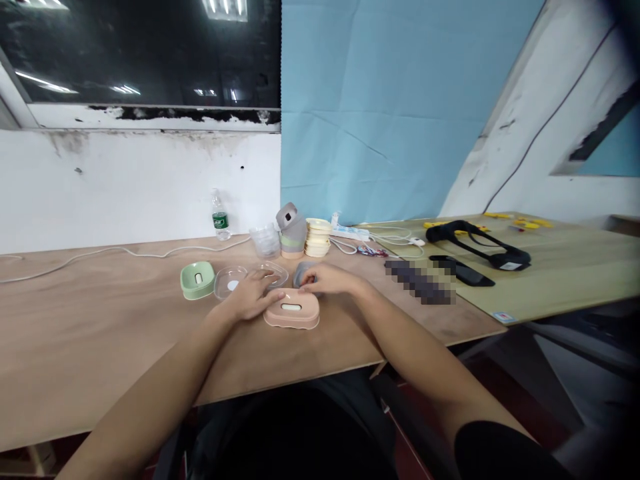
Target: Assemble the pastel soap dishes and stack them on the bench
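My left hand [250,295] lies with its fingers stretched out over a clear plastic dish [274,272]. Its thumb rests against the near pink oval lid [291,313], which has a white oblong insert on top and sits on the table. My right hand [325,279] has its fingers curled at a grey rounded piece [300,272], just behind the pink lid. Part of that grey piece is hidden by the fingers. Left of my left hand are another clear dish [227,277] with a white round spot and a green oval piece [197,283] with a white insert.
Behind my hands stand stacked clear dishes [265,241], a grey stack [294,233] and a cream stack [318,238]. A water bottle [220,217] is near the wall. A power strip [351,233] with cables, a black strapped device [480,247] and a blurred dark object [420,282] lie right.
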A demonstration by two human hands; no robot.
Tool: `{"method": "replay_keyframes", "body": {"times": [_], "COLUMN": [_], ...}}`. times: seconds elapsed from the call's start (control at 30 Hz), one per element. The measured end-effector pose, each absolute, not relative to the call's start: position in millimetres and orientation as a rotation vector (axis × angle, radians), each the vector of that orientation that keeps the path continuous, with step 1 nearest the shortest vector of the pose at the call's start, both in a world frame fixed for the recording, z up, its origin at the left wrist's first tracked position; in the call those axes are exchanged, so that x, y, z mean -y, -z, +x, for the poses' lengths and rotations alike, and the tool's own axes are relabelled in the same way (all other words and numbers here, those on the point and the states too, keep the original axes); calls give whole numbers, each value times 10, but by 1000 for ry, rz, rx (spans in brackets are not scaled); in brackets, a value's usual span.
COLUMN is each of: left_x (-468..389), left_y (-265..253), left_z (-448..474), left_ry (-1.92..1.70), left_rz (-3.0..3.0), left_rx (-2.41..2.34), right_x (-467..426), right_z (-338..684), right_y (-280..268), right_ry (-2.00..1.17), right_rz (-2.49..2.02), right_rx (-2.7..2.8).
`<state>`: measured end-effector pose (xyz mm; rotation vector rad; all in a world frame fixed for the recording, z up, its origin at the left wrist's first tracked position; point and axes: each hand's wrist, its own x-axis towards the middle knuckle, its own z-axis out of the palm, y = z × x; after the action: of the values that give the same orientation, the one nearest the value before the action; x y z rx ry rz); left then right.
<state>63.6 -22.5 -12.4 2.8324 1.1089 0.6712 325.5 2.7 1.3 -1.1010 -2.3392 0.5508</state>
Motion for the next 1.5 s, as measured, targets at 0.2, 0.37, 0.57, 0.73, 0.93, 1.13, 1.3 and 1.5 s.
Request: {"method": "replay_keyframes", "body": {"times": [0.2, 0.37, 0.57, 0.73, 0.93, 1.13, 1.3, 1.5], "left_x": [161, 190, 163, 121, 42, 54, 75, 184], "left_y": [171, 64, 50, 91, 141, 131, 107, -228], "left_z": [584, 564, 548, 535, 495, 493, 547, 422], "left_ry": [-429, -384, -415, -423, -398, -392, -619, -926], "left_rz": [2789, 2691, 2659, 2695, 2802, 2826, 2802, 2752], "left_rx": [-1213, -1221, -1217, -1215, -1206, -1149, -1218, -1214], "right_x": [-128, -188, -260, -288, -364, -509, -500, -461], "right_z": [3275, 3376, 3176, 3091, 3202, 3247, 3271, 3265], "right_y": [31, 88, 225, 298, 354, 429, 423, 410], "right_ry": [-500, -435, -728, -454, -64, 74, 122, 101], "right_rz": [-1235, -1314, -1291, -1082, -1194, -1308, -1343, -1361], "right_rx": [2369, 2329, 1954, 1972, 2205, 2211, 2183, 2192]}}
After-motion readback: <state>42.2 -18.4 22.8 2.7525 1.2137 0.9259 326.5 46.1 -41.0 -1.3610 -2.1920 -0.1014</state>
